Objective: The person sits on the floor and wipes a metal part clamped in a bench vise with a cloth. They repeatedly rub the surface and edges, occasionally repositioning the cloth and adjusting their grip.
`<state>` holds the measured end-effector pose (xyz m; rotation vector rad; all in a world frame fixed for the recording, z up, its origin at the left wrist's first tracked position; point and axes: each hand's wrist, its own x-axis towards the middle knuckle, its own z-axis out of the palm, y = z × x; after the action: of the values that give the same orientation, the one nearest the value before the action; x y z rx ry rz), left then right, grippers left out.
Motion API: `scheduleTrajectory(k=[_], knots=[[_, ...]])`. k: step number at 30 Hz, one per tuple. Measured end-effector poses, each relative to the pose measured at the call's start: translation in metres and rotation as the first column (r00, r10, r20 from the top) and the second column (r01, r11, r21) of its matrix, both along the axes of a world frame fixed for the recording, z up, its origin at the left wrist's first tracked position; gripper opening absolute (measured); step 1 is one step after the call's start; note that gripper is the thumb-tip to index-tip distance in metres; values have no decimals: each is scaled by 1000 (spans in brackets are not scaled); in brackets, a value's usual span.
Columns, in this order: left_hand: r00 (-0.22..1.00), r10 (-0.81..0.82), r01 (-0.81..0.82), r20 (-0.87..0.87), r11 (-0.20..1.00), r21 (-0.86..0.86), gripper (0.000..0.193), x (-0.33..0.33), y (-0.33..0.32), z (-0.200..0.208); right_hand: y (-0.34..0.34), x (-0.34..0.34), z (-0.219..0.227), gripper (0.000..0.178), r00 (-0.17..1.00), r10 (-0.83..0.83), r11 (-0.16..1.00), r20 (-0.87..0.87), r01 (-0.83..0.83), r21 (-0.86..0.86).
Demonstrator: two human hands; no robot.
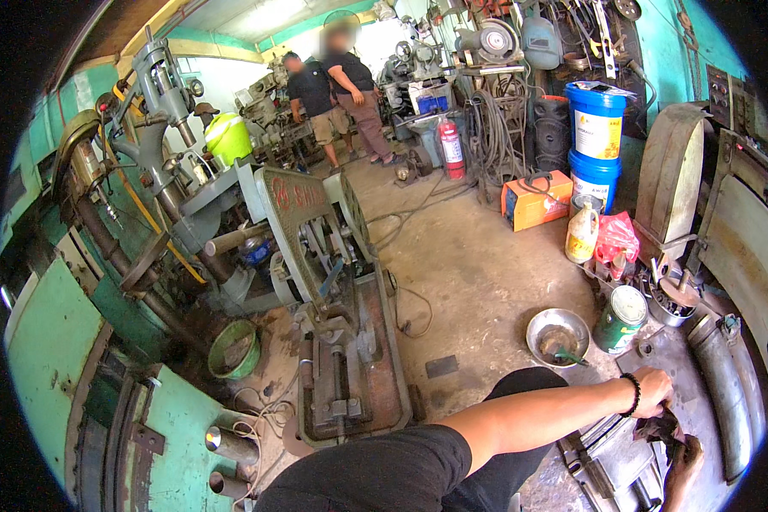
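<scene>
A green bucket (233,350) is sitting on the floor by the power hacksaw (343,341); a steel bowl (557,334) is lying further right. A dark rag (657,424) is being gripped by the left hand (654,390) and the right hand (684,456), both closed on it, over a metal part (614,461) on the bench.

Black short-sleeved shirt (384,469); dark trousers (508,465); black bead bracelet (633,394) on wrist.

Head view: I look down from head height, across my forearm, over the grey concrete workshop floor (478,256).
Nearness: my left hand (653,391) close, lower right.
</scene>
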<state>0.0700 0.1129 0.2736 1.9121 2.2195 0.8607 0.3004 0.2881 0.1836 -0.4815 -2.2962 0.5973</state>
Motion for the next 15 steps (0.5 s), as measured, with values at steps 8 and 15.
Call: scheduleTrajectory(k=[8,15], knots=[[975,205,-205,84,979,-10,22,-5,-7,13,-9,-3,-6,26,996,-65,992,57,59,112],[967,218,-241,130,947,211,23,-9,5,-3,-8,-13,-12,42,988,-151,963,25,152,-224]])
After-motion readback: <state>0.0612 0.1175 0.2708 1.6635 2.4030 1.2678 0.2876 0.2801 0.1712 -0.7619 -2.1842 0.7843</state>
